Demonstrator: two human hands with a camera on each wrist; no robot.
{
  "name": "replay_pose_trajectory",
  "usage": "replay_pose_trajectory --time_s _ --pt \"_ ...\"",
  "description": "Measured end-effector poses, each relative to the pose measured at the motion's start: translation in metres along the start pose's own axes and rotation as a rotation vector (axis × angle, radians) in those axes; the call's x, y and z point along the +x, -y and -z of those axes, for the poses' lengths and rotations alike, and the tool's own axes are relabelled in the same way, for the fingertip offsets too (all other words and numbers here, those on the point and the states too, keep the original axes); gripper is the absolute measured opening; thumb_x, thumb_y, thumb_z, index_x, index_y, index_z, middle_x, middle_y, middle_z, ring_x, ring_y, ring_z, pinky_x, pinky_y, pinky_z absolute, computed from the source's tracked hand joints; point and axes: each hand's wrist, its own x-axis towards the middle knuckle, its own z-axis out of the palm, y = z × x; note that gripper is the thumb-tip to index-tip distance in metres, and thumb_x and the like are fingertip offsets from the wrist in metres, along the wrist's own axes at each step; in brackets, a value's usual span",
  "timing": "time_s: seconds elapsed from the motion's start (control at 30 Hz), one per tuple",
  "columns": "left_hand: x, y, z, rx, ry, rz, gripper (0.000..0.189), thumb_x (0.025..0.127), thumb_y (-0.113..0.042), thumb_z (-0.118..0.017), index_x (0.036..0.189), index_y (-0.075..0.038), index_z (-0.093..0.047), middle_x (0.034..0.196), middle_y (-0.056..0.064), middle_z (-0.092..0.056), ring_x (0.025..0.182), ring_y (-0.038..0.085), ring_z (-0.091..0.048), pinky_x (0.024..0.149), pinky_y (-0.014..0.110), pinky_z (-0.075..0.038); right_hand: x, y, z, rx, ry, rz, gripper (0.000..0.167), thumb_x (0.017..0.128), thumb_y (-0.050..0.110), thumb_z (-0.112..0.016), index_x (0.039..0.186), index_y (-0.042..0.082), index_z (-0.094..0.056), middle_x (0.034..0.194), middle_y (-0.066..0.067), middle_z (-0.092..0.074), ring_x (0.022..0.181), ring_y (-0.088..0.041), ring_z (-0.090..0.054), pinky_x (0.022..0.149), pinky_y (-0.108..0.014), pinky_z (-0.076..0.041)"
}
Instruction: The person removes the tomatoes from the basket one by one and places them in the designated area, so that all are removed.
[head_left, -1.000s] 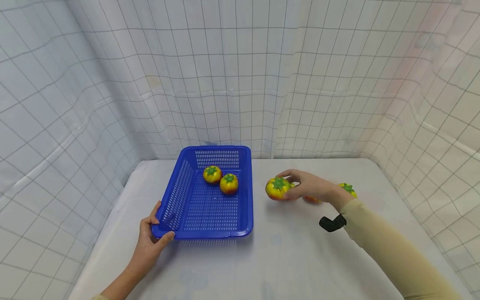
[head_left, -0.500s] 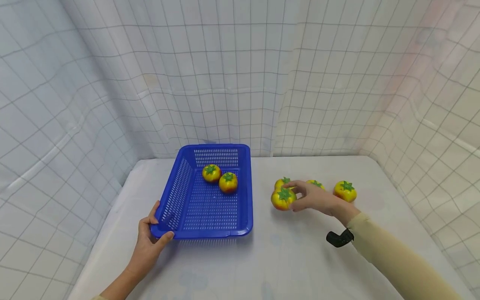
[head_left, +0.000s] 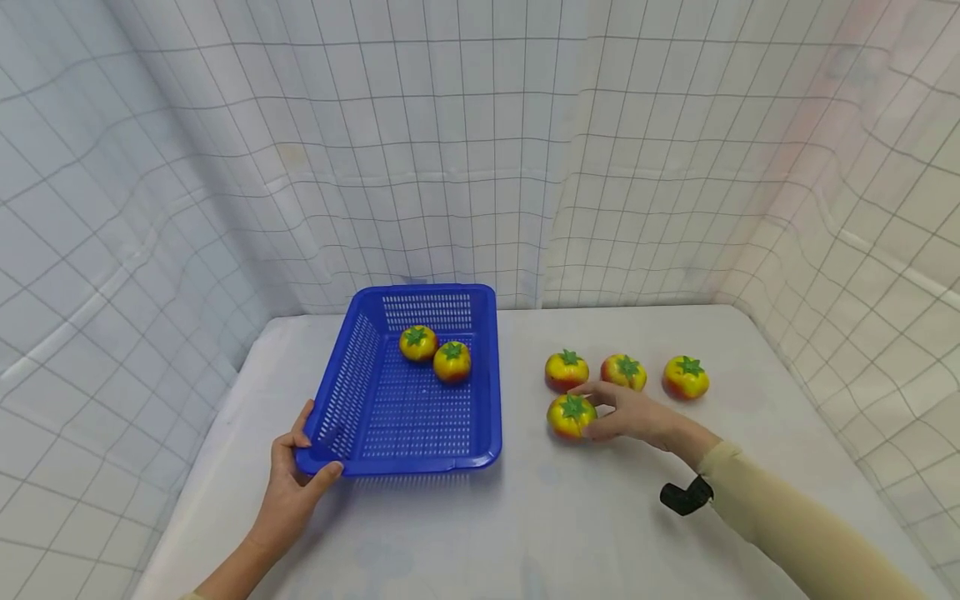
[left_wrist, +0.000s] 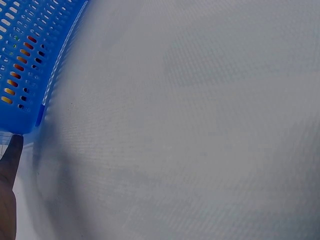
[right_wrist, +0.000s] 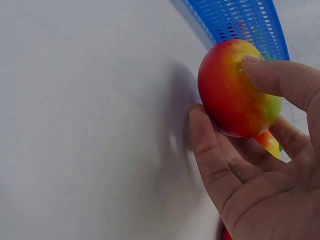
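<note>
In the head view my left hand (head_left: 288, 492) grips the near left corner of a blue plastic basket (head_left: 492, 400), thumb on the front rim and fingers along the left side. Two yellow-and-red tomatoes, one behind (head_left: 417, 343) and one nearer (head_left: 452, 363), lie inside it. To the basket's right, my right hand (head_left: 637, 414) pinches another tomato (head_left: 570, 418) with a green star-shaped top. The right wrist view has the thumb on this tomato's (right_wrist: 230, 95) side and fingers under and behind it. Whether it touches the table cannot be told.
Behind the right hand, three more tomatoes stand in a row: left (head_left: 566, 372), middle (head_left: 622, 373) and right (head_left: 686, 379). A white cloth covers the table (head_left: 480, 542). Checked white curtains (head_left: 450, 167) enclose its back and sides. A black strap piece (head_left: 686, 497) hangs at the right wrist.
My right hand has moved nearer and slightly right with its tomato, leaving the three others behind it fully in view. The left hand keeps its hold on the basket; the head view has shifted slightly.
</note>
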Motion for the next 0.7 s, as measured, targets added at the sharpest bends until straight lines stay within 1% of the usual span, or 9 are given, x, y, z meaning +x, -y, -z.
replay_pose_trajectory --time_s 0.13,0.27,0.43,0.7 --pt "-0.0003 -0.0005 -0.0002 0.002 0.001 0.007 0.043 0.101 0.006 -0.055 0.119 -0.019 -0.024 0.172 -0.003 -0.003 0.15 0.032 -0.017 0.099 0.012 -0.042 -0.0009 -0.0051 -0.0022 0.023 0.012 0.01 0.057 0.09 0.024 -0.078 0.141 0.017 -0.055 0.142 -0.017 -0.047 0.114 -0.03 -0.057 0.093 -0.039 -0.052" --pt "-0.0002 -0.001 -0.0003 0.012 0.001 0.013 0.043 0.102 0.005 -0.055 0.119 -0.019 -0.023 0.172 -0.004 -0.003 0.15 0.034 -0.016 0.099 0.012 -0.042 -0.0018 -0.0067 -0.0039 0.04 0.016 0.011 0.057 0.091 0.023 -0.078 0.142 0.016 -0.054 0.142 -0.017 -0.047 0.107 -0.029 -0.061 0.09 -0.039 -0.055" --pt "-0.0002 -0.0011 -0.0002 0.023 -0.002 0.021 0.044 0.102 0.004 -0.056 0.119 -0.019 -0.023 0.172 -0.004 -0.003 0.149 0.037 -0.016 0.098 0.011 -0.042 -0.0023 -0.0072 -0.0059 0.03 0.016 0.013 0.057 0.091 0.023 -0.078 0.142 0.015 -0.053 0.14 -0.017 -0.049 0.099 -0.03 -0.064 0.087 -0.039 -0.055" --pt "0.0003 -0.0011 -0.0007 0.004 -0.003 0.018 0.045 0.101 0.005 -0.056 0.119 -0.02 -0.024 0.172 -0.003 -0.003 0.15 0.034 -0.016 0.099 0.012 -0.042 -0.0036 -0.0074 -0.0066 0.025 0.008 0.018 0.057 0.092 0.023 -0.078 0.143 0.015 -0.053 0.14 -0.018 -0.049 0.103 -0.028 -0.063 0.087 -0.04 -0.056"
